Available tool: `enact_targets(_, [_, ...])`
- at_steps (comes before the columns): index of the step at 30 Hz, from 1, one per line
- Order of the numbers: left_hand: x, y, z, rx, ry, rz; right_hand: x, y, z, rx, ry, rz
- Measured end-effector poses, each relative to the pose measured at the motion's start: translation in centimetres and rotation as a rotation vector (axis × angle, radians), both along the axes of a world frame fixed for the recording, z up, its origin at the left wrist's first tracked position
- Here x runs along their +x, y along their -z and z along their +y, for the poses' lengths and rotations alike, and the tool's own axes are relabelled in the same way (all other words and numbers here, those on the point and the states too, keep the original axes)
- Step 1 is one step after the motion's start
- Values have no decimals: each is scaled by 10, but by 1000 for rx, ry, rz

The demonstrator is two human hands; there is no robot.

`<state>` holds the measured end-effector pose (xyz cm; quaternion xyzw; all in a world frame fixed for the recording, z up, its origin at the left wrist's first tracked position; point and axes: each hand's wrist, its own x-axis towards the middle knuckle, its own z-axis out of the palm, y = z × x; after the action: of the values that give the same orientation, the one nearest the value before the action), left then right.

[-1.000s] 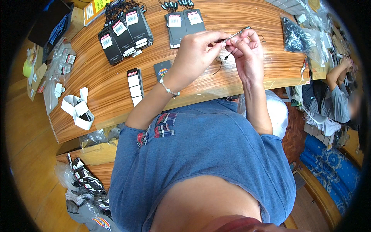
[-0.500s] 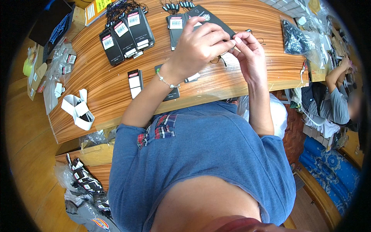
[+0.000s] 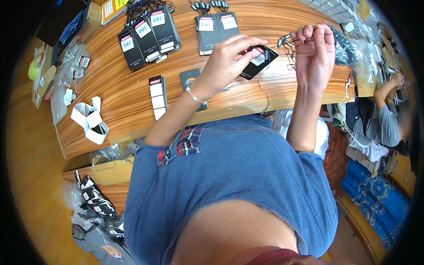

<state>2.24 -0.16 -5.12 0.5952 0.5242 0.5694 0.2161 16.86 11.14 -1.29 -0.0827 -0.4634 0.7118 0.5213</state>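
My left hand (image 3: 225,62) pinches a black hang tag (image 3: 253,69) with a white and red sticker. To its right my raised right hand (image 3: 316,57) has its fingers pinched on a thin black string (image 3: 297,41), which stretches toward the tag's corner. Several loose black string loops (image 3: 289,67) with small seals lie between the hands. Beneath my left wrist lies a dark grey tag (image 3: 189,76) with a coloured emblem, partly covered. Beside it is a stack of narrow black-and-white labels (image 3: 157,97). Beyond my left hand are two grey stickered tag stacks (image 3: 206,40) with strings.
Several stacks of black stickered tags (image 3: 154,39) stand at the far left. A white strip roll (image 3: 90,121) lies near the table's left edge. Plastic bags (image 3: 349,51) with black strings sit at the right. Another person (image 3: 388,115) works at the far right.
My hands have drawn apart, the right one moving right with the string. The left hand has lowered and turned the tag, so its sticker shows. The grey stacks behind are uncovered.
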Motion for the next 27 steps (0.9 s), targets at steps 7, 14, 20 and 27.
enact_targets(7, [-79, -11, -71, -248, -185, 191, 23, -10, -16, 86, 75, -156])
enact_targets(14, [-145, 21, -158, -683, -263, 328, 47, -1, 1, 147, -22, -243])
enact_targets(20, [-135, 27, -165, -661, -339, 372, 40, 0, -13, 82, 69, -404])
enact_targets(27, [-110, 3, -148, -382, -327, -341, 21, -4, -34, 195, 62, -437])
